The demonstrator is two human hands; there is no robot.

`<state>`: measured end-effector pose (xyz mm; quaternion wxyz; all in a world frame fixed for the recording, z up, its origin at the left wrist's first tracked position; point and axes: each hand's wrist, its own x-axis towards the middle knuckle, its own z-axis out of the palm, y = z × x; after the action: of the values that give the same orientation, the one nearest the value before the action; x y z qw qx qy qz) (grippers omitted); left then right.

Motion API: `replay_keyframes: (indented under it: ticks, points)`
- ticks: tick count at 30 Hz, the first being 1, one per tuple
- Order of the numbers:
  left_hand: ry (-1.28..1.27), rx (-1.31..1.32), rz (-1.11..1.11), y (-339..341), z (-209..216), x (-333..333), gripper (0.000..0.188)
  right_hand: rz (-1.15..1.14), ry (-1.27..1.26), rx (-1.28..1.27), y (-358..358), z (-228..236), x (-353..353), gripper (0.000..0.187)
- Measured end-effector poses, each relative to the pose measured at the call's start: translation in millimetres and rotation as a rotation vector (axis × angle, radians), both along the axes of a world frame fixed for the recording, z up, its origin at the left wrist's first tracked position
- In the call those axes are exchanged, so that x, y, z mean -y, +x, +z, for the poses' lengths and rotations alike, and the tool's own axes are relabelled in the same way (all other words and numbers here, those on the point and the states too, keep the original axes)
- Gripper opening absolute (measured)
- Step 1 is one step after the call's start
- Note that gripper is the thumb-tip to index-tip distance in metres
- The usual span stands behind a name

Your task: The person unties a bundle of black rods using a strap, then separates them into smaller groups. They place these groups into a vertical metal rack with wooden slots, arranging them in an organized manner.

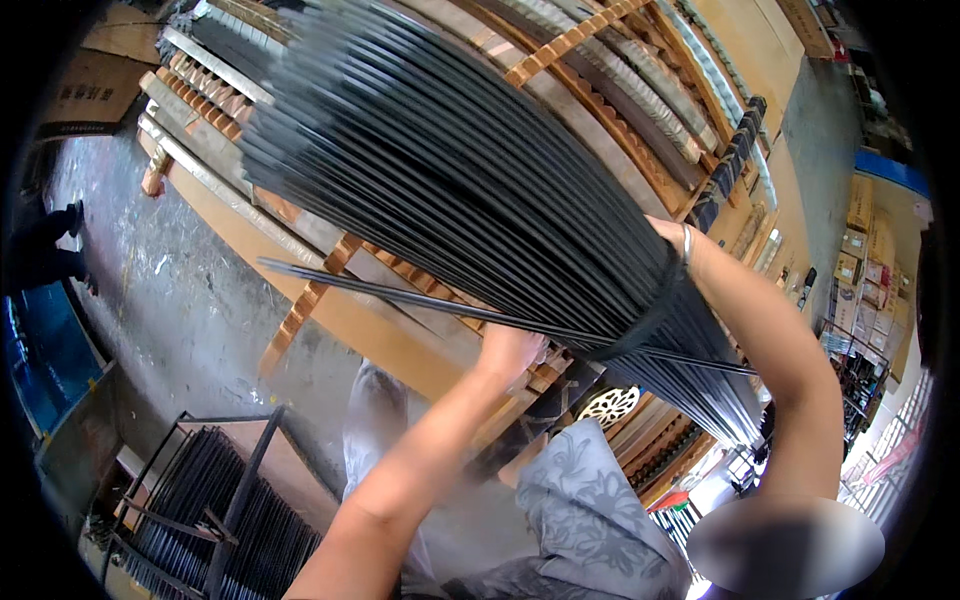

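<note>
A large bundle of thin black rods (470, 190) slants across the middle, fanned out at the upper left and drawn together at the lower right by a dark band (655, 315). My left hand (512, 350) is closed against the bundle's near side, its fingers partly hidden beneath the rods. On the far side, my right hand (667, 233), with a bracelet at the wrist, grips the bundle near the band; most of its fingers are out of sight behind the rods. A few stray rods (400, 292) stick out apart from the others, passing over my left hand.
Under the bundle is a bench (225, 225) with notched wooden strips (310, 300) and long bars. A metal-framed cart (235, 500) of black rods stands at the lower left. Cardboard boxes (865, 270) are stacked at right. Another person's legs (50, 250) show at far left.
</note>
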<state>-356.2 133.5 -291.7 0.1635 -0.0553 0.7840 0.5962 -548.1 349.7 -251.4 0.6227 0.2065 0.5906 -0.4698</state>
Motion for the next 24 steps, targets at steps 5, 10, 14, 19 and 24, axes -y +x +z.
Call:
replay_keyframes:
  ticks: [5, 10, 14, 19, 24]
  points:
    - [0.476, 0.353, -0.042, -23.8, 13.6, 17.9, 0.014, -0.017, -0.037, 0.180, 10.5, 20.6, 0.9, 0.035]
    - [0.710, 0.464, 0.108, -46.4, -0.7, 17.4, 0.019, -0.019, 0.041, 0.070, 31.8, 53.1, 39.4, 0.035]
    - [0.779, 0.512, 0.175, -43.5, 4.1, 12.8, 0.023, -0.110, -0.261, 0.037, 48.4, 19.7, 17.2, 0.034]
    - [0.871, 0.587, 0.294, -38.5, 9.2, 11.3, 0.028, -0.137, -0.156, -0.043, 61.1, 33.6, 38.6, 0.033]
    - [1.039, 0.708, 0.486, -25.7, 23.9, -16.1, 0.033, -0.227, -0.235, 0.029, 60.5, 29.3, 37.0, 0.029]
